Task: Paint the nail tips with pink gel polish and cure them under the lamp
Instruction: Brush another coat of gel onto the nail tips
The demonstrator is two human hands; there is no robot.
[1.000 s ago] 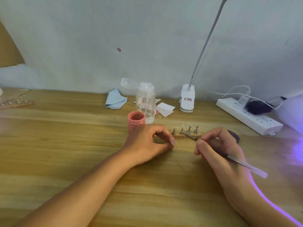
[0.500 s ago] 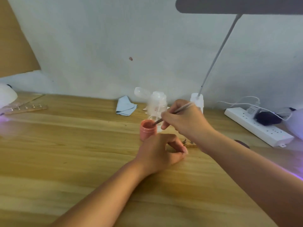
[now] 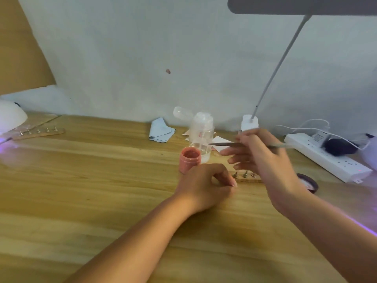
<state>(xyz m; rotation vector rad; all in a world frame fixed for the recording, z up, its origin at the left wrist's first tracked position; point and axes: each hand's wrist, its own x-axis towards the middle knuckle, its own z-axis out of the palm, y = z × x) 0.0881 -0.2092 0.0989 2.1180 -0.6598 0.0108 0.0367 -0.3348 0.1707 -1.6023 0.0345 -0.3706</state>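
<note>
Wood table (image 3: 102, 201) vs plain grey wall, head view only. Pot (image 3: 190, 158) of pink gel, open, sits mid-table toward the back edge, w/ bottle (image 3: 202, 135) just behind. R hand (image 3: 263, 154) pinches brush (image 3: 222, 143), tip aimed left, raised near pot. L hand (image 3: 206, 184) lies curled on table by strip (image 3: 247, 177) of nail tips; can't tell if it grips it. Lamp (image 3: 10, 117) at left edge, well apart. Risks, imo: gel drips en route to strip; wrist clips bottle or pot, tipping it; strip slides if unheld, smearing.
</note>
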